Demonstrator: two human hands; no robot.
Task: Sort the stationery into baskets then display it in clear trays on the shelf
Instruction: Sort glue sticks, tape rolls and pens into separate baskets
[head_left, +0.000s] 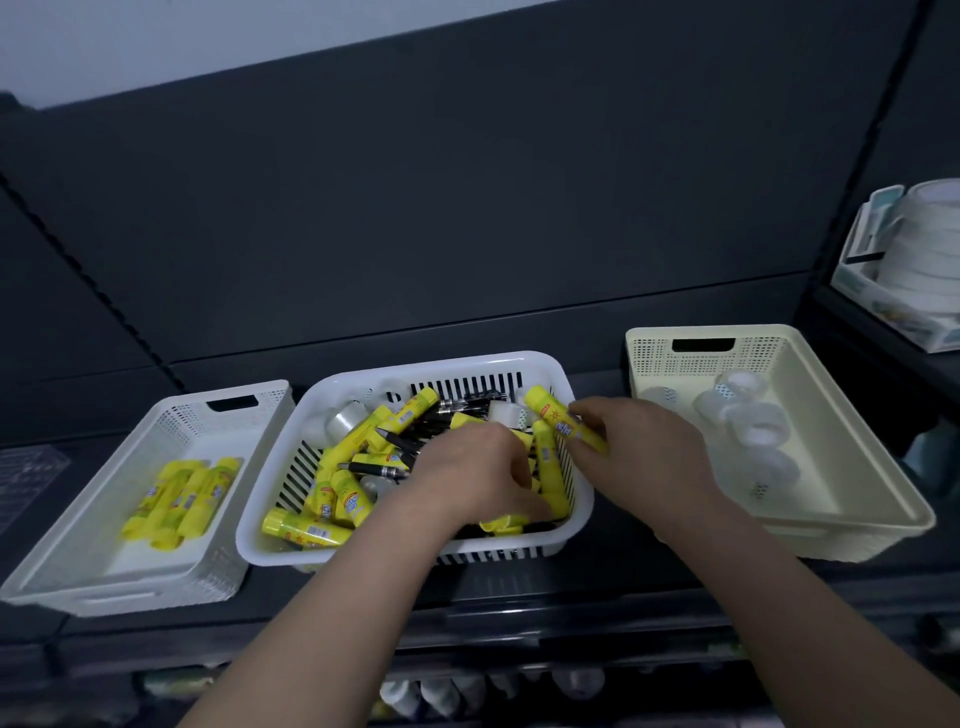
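Observation:
A white slotted basket (270, 540) in the middle holds a jumble of yellow glue sticks (306, 529), black pens (376, 470) and clear tape rolls (340, 418). My left hand (480, 470) reaches down into the pile with curled fingers; what it grips is hidden. My right hand (634, 441) hovers over the basket's right rim, pinching one yellow glue stick (550, 410). On the left, a white mesh basket (62, 566) contains several glue sticks (179, 499). The cream basket (852, 462) on the right holds several clear tape rolls (753, 421).
All three baskets rest on a dark shelf (519, 587) with a dark back panel. A clear tray with white rolls (914, 270) stands on the neighbouring shelf at upper right. A clear tray (26, 473) lies at far left. Lower shelves carry more stock.

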